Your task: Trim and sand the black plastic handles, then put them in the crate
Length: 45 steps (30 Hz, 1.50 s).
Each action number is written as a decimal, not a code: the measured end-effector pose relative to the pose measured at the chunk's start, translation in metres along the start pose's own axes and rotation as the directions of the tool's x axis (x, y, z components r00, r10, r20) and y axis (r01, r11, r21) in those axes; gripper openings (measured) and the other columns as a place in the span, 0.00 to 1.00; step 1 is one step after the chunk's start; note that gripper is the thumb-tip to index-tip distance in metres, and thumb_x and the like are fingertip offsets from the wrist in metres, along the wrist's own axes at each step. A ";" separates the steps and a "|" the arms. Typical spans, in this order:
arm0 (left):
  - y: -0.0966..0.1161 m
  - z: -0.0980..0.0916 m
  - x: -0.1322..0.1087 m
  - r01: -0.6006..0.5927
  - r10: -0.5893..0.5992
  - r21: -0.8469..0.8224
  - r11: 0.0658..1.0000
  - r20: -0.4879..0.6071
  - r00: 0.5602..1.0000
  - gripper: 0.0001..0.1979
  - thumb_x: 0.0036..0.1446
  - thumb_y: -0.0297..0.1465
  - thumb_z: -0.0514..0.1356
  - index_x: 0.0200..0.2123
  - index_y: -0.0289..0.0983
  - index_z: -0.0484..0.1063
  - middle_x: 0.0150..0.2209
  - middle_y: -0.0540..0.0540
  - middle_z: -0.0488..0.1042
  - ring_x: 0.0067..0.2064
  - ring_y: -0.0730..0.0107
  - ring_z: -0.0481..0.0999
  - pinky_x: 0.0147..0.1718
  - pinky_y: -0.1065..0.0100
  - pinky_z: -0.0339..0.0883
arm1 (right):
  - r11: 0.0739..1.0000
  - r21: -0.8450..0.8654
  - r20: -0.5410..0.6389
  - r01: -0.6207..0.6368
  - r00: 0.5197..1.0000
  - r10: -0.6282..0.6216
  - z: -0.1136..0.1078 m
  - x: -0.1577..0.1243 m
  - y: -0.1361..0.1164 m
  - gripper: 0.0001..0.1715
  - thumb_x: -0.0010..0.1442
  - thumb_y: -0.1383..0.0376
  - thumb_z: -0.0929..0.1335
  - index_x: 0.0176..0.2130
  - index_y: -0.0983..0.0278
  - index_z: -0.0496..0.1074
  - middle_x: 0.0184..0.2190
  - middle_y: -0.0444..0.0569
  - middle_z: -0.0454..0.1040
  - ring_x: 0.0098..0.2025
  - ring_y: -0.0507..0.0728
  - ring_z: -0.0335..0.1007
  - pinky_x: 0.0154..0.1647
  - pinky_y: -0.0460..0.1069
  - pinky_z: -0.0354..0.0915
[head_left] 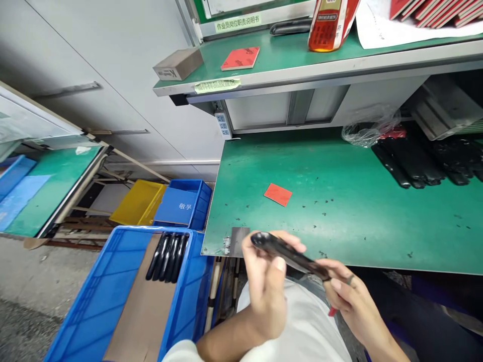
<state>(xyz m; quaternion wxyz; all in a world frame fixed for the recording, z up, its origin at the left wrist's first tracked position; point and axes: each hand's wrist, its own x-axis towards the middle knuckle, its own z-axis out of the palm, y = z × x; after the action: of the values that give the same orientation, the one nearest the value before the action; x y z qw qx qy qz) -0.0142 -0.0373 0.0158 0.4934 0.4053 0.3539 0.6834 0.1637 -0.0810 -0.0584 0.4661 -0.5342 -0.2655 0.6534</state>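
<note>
A long glossy black plastic part (289,253) is held in front of me, just below the near edge of the green bench mat (339,201). My left hand (266,286) is closed around its rounded left end. My right hand (349,296) grips its right end, and a small red item (332,311) shows under those fingers. On the mat beyond my hands lies a small red square pad (278,194). A blue crate (113,296) at my lower left holds several similar black parts (168,255) lying on a brown cardboard sheet (141,306).
More black parts (422,161) and a clear plastic bag (368,129) lie at the bench's back right. The upper shelf (294,65) carries a grey box (177,64), a red pad (240,58) and an orange bottle (328,25). Yellow (138,203) and blue bins (184,203) sit on the floor left.
</note>
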 end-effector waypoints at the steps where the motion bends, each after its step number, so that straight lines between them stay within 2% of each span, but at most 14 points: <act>1: 0.001 -0.002 0.005 0.022 -0.023 -0.029 0.999 -0.033 0.999 0.11 0.74 0.35 0.55 0.57 0.47 0.65 0.45 0.48 0.74 0.40 0.73 0.81 0.43 0.68 0.78 | 0.991 -0.135 0.016 -0.015 1.000 0.018 -0.003 0.000 -0.002 0.24 0.61 0.50 0.74 0.53 0.59 0.78 0.22 0.38 0.62 0.20 0.48 0.48 0.20 0.44 0.53; 3: 0.004 -0.010 0.013 0.022 -0.022 -0.010 1.000 0.033 0.999 0.13 0.74 0.41 0.56 0.57 0.47 0.66 0.40 0.51 0.69 0.27 0.81 0.73 0.28 0.76 0.71 | 0.913 -0.407 -0.004 0.031 0.999 -0.036 -0.007 -0.002 -0.014 0.26 0.64 0.50 0.73 0.57 0.59 0.76 0.33 0.46 0.74 0.29 0.52 0.66 0.28 0.45 0.66; 4: 0.005 -0.016 0.016 0.010 -0.012 0.022 1.000 0.102 0.995 0.15 0.72 0.43 0.58 0.58 0.48 0.67 0.39 0.52 0.68 0.24 0.83 0.69 0.23 0.77 0.66 | 0.851 -0.516 -0.001 0.103 0.993 -0.121 -0.007 -0.003 -0.024 0.24 0.66 0.51 0.72 0.57 0.58 0.76 0.38 0.48 0.76 0.35 0.54 0.71 0.34 0.46 0.70; 6: 0.007 -0.028 0.021 -0.051 0.019 0.114 0.992 0.257 0.966 0.21 0.68 0.46 0.63 0.59 0.47 0.69 0.38 0.51 0.69 0.24 0.80 0.69 0.21 0.76 0.63 | 0.695 -0.643 0.125 0.323 0.939 -0.321 -0.003 -0.007 -0.050 0.17 0.72 0.57 0.67 0.56 0.57 0.76 0.43 0.50 0.77 0.44 0.55 0.74 0.44 0.47 0.72; 7: 0.009 -0.033 0.022 -0.101 0.038 0.172 0.980 0.337 0.941 0.23 0.66 0.47 0.65 0.60 0.46 0.70 0.39 0.49 0.71 0.28 0.76 0.72 0.24 0.74 0.66 | 0.602 -0.652 0.247 0.460 0.880 -0.405 0.001 -0.009 -0.064 0.16 0.73 0.60 0.64 0.55 0.57 0.76 0.42 0.50 0.77 0.44 0.54 0.74 0.45 0.47 0.71; 9: 0.013 -0.041 0.026 -0.252 0.095 0.258 0.933 0.500 0.861 0.27 0.66 0.46 0.65 0.63 0.43 0.71 0.43 0.43 0.76 0.38 0.67 0.77 0.34 0.68 0.73 | 0.398 -0.578 0.517 0.712 0.697 -0.496 0.012 -0.011 -0.093 0.18 0.74 0.66 0.61 0.57 0.59 0.74 0.39 0.49 0.76 0.40 0.53 0.72 0.41 0.47 0.70; 10: 0.015 -0.042 0.027 -0.346 0.132 0.276 0.897 0.581 0.803 0.28 0.68 0.45 0.63 0.66 0.40 0.69 0.46 0.41 0.77 0.43 0.63 0.78 0.39 0.65 0.74 | 0.292 -0.543 0.603 0.787 0.608 -0.517 0.019 -0.011 -0.105 0.19 0.75 0.66 0.60 0.57 0.61 0.73 0.37 0.49 0.76 0.37 0.53 0.71 0.39 0.47 0.68; 12: 0.018 -0.041 0.030 -0.492 0.203 0.253 0.833 0.687 0.698 0.28 0.71 0.42 0.61 0.69 0.35 0.67 0.50 0.37 0.79 0.49 0.60 0.78 0.46 0.60 0.73 | 0.093 -0.508 0.682 0.856 0.466 -0.564 0.031 -0.009 -0.122 0.21 0.77 0.57 0.58 0.51 0.65 0.74 0.31 0.47 0.73 0.31 0.52 0.66 0.32 0.48 0.64; 14: 0.021 -0.038 0.032 -0.576 0.262 0.218 0.788 0.728 0.634 0.28 0.72 0.39 0.60 0.69 0.33 0.66 0.53 0.36 0.79 0.50 0.58 0.78 0.48 0.57 0.72 | -0.046 -0.509 0.694 0.860 0.378 -0.613 0.040 -0.008 -0.130 0.29 0.75 0.45 0.60 0.38 0.64 0.72 0.25 0.43 0.66 0.26 0.51 0.58 0.27 0.49 0.56; 16: 0.023 -0.035 0.033 -0.618 0.285 0.197 0.761 0.754 0.591 0.28 0.72 0.38 0.60 0.70 0.31 0.66 0.54 0.35 0.79 0.52 0.57 0.78 0.48 0.56 0.73 | -0.126 -0.514 0.700 0.848 0.330 -0.633 0.045 -0.008 -0.131 0.32 0.70 0.40 0.63 0.30 0.62 0.67 0.22 0.40 0.60 0.24 0.51 0.51 0.25 0.50 0.50; 20: 0.024 -0.032 0.031 -0.649 0.301 0.162 0.743 0.786 0.541 0.27 0.72 0.37 0.59 0.69 0.29 0.66 0.54 0.34 0.80 0.52 0.56 0.78 0.48 0.55 0.73 | -0.235 -0.532 0.732 0.814 0.303 -0.610 0.047 -0.012 -0.130 0.33 0.69 0.39 0.65 0.27 0.62 0.65 0.22 0.40 0.57 0.24 0.51 0.50 0.25 0.50 0.48; 29: 0.026 -0.031 0.031 -0.652 0.255 0.194 0.733 0.811 0.527 0.26 0.73 0.38 0.58 0.68 0.31 0.67 0.53 0.34 0.80 0.50 0.57 0.78 0.47 0.55 0.73 | -0.319 -0.559 0.751 0.765 0.303 -0.587 0.042 -0.020 -0.136 0.36 0.71 0.40 0.62 0.24 0.61 0.64 0.21 0.40 0.55 0.24 0.51 0.46 0.24 0.50 0.48; 37: 0.027 -0.029 0.028 -0.634 0.231 0.214 0.743 0.807 0.544 0.25 0.73 0.38 0.58 0.66 0.30 0.70 0.51 0.34 0.81 0.48 0.56 0.79 0.46 0.56 0.74 | -0.351 -0.590 0.711 0.727 0.262 -0.652 0.043 -0.021 -0.131 0.36 0.71 0.42 0.64 0.21 0.60 0.58 0.21 0.39 0.50 0.24 0.51 0.41 0.24 0.50 0.43; 45: 0.023 -0.027 0.019 -0.623 0.238 0.259 0.738 0.764 0.600 0.24 0.73 0.41 0.56 0.66 0.35 0.71 0.48 0.36 0.82 0.46 0.57 0.81 0.43 0.57 0.76 | -0.362 -0.590 0.695 0.722 0.227 -0.683 0.042 -0.023 -0.125 0.36 0.71 0.43 0.65 0.21 0.60 0.58 0.21 0.39 0.49 0.24 0.51 0.41 0.24 0.51 0.43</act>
<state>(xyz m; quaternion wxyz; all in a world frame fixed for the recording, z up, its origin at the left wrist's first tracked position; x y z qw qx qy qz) -0.0505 -0.0276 0.0284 0.2760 0.8171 0.1961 0.4667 0.1641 -0.0422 0.0694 0.3748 -0.3778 -0.8449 -0.0552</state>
